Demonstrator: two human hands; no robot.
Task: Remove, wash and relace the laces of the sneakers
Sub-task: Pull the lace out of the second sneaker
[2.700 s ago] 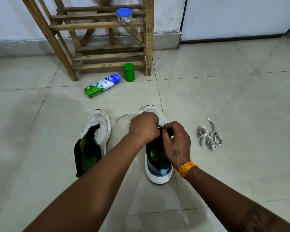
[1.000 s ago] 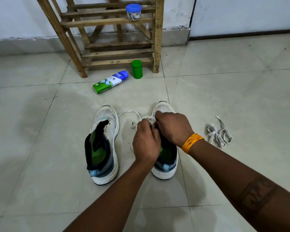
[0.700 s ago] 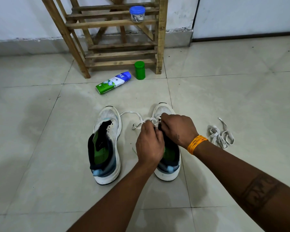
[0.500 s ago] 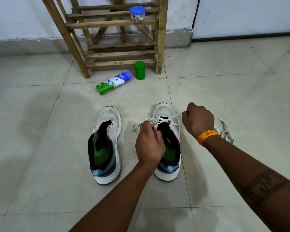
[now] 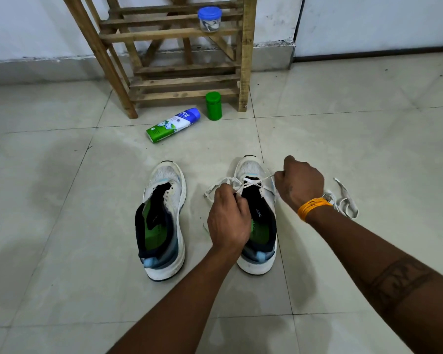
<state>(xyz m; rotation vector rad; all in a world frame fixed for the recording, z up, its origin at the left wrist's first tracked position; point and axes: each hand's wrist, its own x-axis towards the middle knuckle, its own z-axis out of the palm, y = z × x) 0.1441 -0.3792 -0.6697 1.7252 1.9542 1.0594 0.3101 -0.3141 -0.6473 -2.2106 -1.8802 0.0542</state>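
Two white sneakers with green insoles stand side by side on the tiled floor. The left sneaker (image 5: 164, 218) has no lace. The right sneaker (image 5: 258, 213) carries a white lace (image 5: 250, 183) crossed through its lowest eyelets near the toe. My left hand (image 5: 229, 221) pinches the lace's left end over the shoe's left edge. My right hand (image 5: 299, 183), wearing an orange wristband, grips the other end and holds it taut out to the right. A second white lace (image 5: 344, 200) lies loose on the floor, partly behind my right wrist.
A wooden rack (image 5: 182, 54) stands against the far wall, with a blue-lidded jar (image 5: 209, 19) on a shelf. In front of it a green canister (image 5: 213, 106) stands upright and a green-and-white bottle (image 5: 173, 125) lies on its side.
My right hand left the shoe's tongue area and drew the lace end out to the right until it ran taut. My left hand kept its pinch on the other end.
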